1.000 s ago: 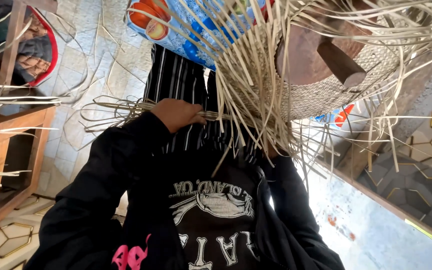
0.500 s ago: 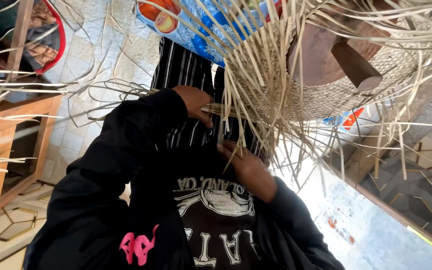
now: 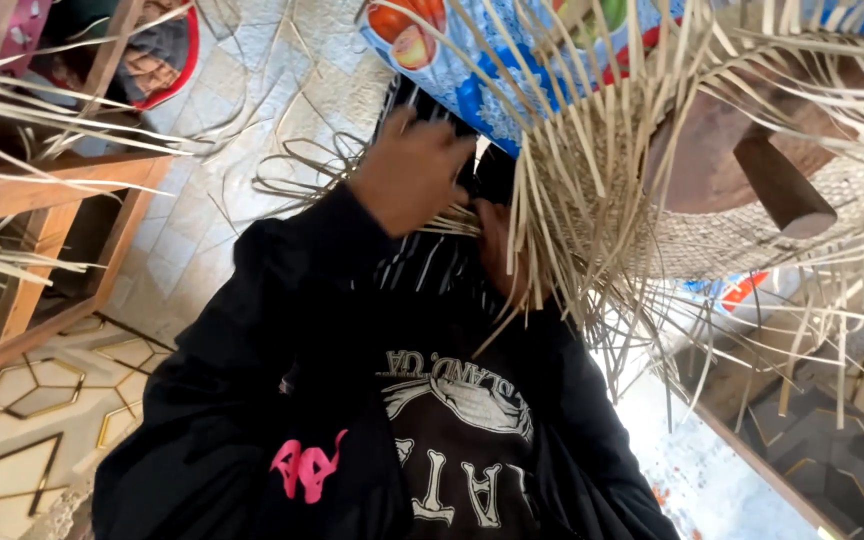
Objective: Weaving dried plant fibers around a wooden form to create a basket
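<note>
The work in hand looks like the weaving of a straw piece point(image 3: 752, 240) with long loose straw strands point(image 3: 592, 170) fanning out from its woven band, which sits on a brown wooden block point(image 3: 722, 150) at the upper right. The left hand point(image 3: 417, 170) is closed over a small bundle of strands just left of the fringe, its back turned to the camera, so the fingers themselves are hidden. The right hand point(image 3: 504, 252) sits just beside it, lower and nearer, partly behind hanging straw; it seems to pinch strands too, though how tightly cannot be told. Both arms wear black sleeves above a dark printed shirt point(image 3: 457, 440). As a judgement, the step is the gathering and folding of free strands at the edge of the weave, and the next move would call for a firm pull on the held bundle while the other hand keeps the neighbouring strands apart. As for containers, a bright printed bag point(image 3: 472, 60) with fruit pictures lies far behind the straw, its contents not visible. At the left stands a wooden shelf point(image 3: 62, 200) with more straw lying across it, over a tiled floor point(image 3: 202, 200).
</note>
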